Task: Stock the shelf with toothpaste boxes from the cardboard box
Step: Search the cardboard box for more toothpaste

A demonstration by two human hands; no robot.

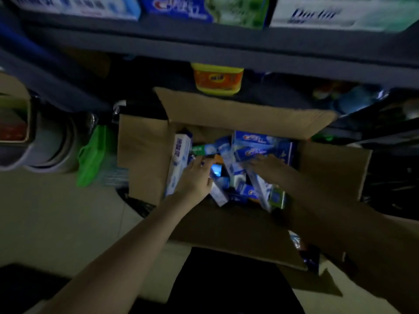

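Both hands are reached down into an open cardboard box (226, 109) that stands on the floor in front of a dark shelf (204, 41). The box is filled with a loose jumble of toothpaste boxes (260, 141), most of them blue and white, lying at mixed angles.

The left hand (195, 177) is laid over the left part of the pile, its back turned up. Its fingers (197, 162) are stretched forward and only lightly bent, with the tips set among the boxes; whether anything is pinched beneath them cannot be told, as the picture is dim and blurred. Just to the left of these fingers a long white and blue box (179, 164) is stood on edge against the wall of the carton.

The right hand (267, 164) is spread flat on the right part of the pile, fingers extended and resting on the boxes, nothing curled around. Directly beyond its fingertips two blue boxes with a red and white logo are lain side by side. Near its wrist a box with a green end (277, 197) is seen.

Further toothpaste boxes are lined along the upper shelf (340, 12), well beyond both sets of fingers. A yellow tub (217, 79) is placed on the lower shelf behind the carton, and a green bag (95, 155) is hung to the left.
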